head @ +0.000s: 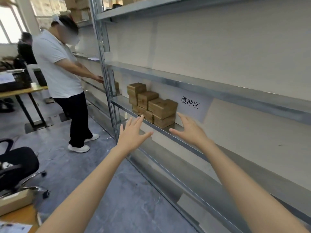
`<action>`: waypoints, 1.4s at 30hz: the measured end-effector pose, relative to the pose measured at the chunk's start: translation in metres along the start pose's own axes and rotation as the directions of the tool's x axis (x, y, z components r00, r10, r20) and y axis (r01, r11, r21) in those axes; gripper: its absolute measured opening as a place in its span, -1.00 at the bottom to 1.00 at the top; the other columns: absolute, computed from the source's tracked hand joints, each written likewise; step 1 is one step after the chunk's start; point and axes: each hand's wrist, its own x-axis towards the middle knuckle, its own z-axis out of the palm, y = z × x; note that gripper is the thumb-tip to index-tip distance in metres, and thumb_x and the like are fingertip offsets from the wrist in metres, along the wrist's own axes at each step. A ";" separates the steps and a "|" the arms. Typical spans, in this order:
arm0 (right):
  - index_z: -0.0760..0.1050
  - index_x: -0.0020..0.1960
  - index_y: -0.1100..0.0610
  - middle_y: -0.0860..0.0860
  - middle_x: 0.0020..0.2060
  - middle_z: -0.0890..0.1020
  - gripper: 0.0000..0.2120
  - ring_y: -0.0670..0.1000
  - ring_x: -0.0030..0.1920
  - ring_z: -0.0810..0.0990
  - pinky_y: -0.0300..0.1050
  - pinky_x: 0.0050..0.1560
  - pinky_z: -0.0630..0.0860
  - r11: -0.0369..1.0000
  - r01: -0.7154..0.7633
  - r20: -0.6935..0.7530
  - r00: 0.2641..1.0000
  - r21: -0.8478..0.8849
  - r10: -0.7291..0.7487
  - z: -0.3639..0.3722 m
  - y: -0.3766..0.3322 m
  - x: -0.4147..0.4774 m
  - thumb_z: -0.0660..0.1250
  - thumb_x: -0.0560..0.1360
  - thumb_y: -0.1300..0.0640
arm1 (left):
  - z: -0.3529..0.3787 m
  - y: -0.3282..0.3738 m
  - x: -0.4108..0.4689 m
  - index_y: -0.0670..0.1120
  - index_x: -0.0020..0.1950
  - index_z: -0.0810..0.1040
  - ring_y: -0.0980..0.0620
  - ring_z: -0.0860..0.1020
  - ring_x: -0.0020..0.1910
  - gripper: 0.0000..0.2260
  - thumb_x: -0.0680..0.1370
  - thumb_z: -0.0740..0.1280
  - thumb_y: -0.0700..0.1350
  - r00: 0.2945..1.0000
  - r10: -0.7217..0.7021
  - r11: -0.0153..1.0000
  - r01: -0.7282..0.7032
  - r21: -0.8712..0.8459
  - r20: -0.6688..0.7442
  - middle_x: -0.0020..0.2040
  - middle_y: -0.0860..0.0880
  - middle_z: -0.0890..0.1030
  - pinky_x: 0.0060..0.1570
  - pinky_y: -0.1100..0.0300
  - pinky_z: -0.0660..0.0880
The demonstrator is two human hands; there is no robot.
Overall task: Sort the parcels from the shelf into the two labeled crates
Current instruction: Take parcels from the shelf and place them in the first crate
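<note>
With both palms spread and empty, our left hand (133,132) and right hand (189,128) flank the stacked parcels (152,105) just beyond our fingertips, so we should clamp the nearest box squarely from both sides

Stacked parcels (151,105) sit on the shelf (185,142), a paper sign (193,105) just right of them.

A second person in a white polo shirt, black trousers and white shoes (65,84) stands at left, head bowed, arms reaching toward a metal rack. Behind is a wooden counter with black legs (25,93). A black wheeled office chair (18,163) sits on the grey concrete floor (117,190) at lower left.
</note>
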 end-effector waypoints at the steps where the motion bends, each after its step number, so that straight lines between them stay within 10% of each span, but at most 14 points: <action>1: 0.02 0.59 -0.09 -0.02 0.54 0.23 -0.20 0.06 0.50 0.26 0.12 0.39 0.35 1.000 0.007 0.001 1.000 0.007 -0.007 0.005 0.001 0.015 0.29 0.49 -0.30 | 0.004 -0.006 0.015 0.09 0.60 0.00 -0.04 -0.04 0.58 -0.28 0.53 0.16 0.34 1.000 -0.007 1.000 0.007 0.003 -0.001 0.59 0.05 0.09 0.49 -0.21 -0.12; 28: -0.07 0.60 -0.09 0.14 0.51 0.26 -0.09 0.19 0.49 0.25 0.13 0.42 0.31 0.951 -0.299 0.115 0.950 0.074 0.290 0.128 0.086 0.329 0.38 0.46 -0.26 | 0.143 -0.091 0.387 0.02 0.59 0.07 0.05 0.09 0.55 -0.14 0.42 0.37 0.29 0.964 0.208 0.977 -0.199 -0.073 0.166 0.58 0.04 0.15 0.51 -0.12 -0.11; 42: -0.17 0.61 -0.05 0.09 0.55 0.18 0.16 0.11 0.50 0.25 -0.07 0.43 0.30 0.794 -0.560 0.226 0.827 0.238 0.515 0.194 0.103 0.404 0.58 0.32 -0.11 | 0.213 -0.140 0.521 -0.02 0.59 -0.03 -0.09 0.33 0.45 0.10 0.26 0.47 0.36 0.756 0.419 0.906 -0.382 -0.180 0.504 0.45 -0.10 0.40 0.50 -0.12 -0.10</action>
